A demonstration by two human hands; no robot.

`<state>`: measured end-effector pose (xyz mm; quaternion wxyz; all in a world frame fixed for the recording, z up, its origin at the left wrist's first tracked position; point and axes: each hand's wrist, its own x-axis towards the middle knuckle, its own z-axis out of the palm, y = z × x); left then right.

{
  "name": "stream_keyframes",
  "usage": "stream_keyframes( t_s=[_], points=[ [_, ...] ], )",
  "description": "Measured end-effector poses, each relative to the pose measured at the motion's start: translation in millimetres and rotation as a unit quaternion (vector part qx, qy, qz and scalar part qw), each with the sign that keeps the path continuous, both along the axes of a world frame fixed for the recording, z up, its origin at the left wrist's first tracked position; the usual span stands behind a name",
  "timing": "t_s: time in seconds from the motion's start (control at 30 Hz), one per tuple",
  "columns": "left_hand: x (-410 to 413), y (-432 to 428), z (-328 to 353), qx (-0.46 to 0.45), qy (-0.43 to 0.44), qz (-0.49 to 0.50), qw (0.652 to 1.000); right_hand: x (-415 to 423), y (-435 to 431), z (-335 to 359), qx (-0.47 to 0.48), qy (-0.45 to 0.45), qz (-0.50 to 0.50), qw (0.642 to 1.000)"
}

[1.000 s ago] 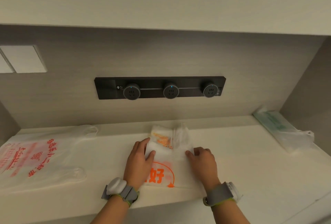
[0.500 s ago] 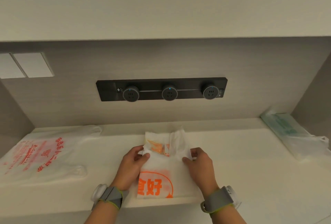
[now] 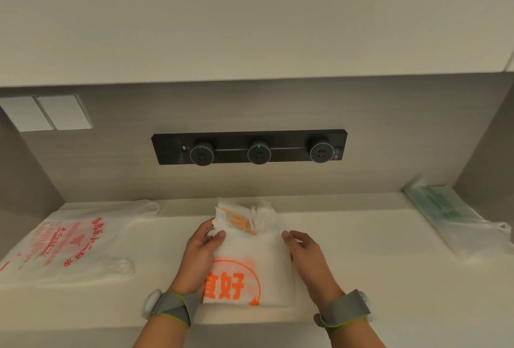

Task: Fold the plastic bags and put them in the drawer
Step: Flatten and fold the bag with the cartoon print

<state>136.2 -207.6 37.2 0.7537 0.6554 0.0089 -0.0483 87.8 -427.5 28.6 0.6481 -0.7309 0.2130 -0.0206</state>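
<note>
- The orange-print bag (image 3: 250, 258) lies part-folded at 6 o'clock on the tabletop (image 3: 375, 278), its far end bunched toward 12.
- The left hand (image 3: 199, 258) pinches its 9 o'clock edge, thumb on top. The right hand (image 3: 308, 258) has its fingers curled round the 3 o'clock edge.
- Risk: the slick film may spring open, or slide off the near lip, if either grip eases.
- Readable: an orange "好", its neighbour half hidden. The writing on the red-print bag (image 3: 69, 244) at 9 o'clock is too blurred to read.
</note>
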Motion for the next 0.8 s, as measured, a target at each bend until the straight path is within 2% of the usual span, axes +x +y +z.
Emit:
stream_keyframes(
  t_s=[0.2,0.3,0.37,0.47,0.57,0.7,0.8],
  points=[
    [-2.8,-2.0,18.9,-0.067,0.003,-0.011,0.998,1.7,-0.1,10.8,0.107,-0.012,0.058,0.992],
    [-5.4,-4.6,25.7,-0.070,-0.002,-0.010,0.997,1.5,0.7,15.0,0.129,-0.053,0.040,0.989],
    [-5.1,-5.3,27.4,-0.014,-0.026,0.002,1.000,2.0,0.2,19.3,0.116,-0.092,0.010,0.989],
    [-1.1,-4.2,28.1,0.117,-0.075,0.012,0.990,2.7,-0.4,29.4,0.087,-0.153,0.001,0.984],
    [2.8,-2.1,33.9,0.185,-0.113,-0.013,0.976,6.3,-2.6,35.9,0.043,-0.182,0.010,0.982],
    [10.0,0.9,44.8,0.332,-0.199,-0.001,0.922,10.6,-5.4,47.3,-0.028,-0.193,0.041,0.980],
    [18.7,3.8,51.9,0.394,-0.273,0.017,0.877,15.4,-8.8,56.1,-0.148,-0.207,0.053,0.966]
  ],
)
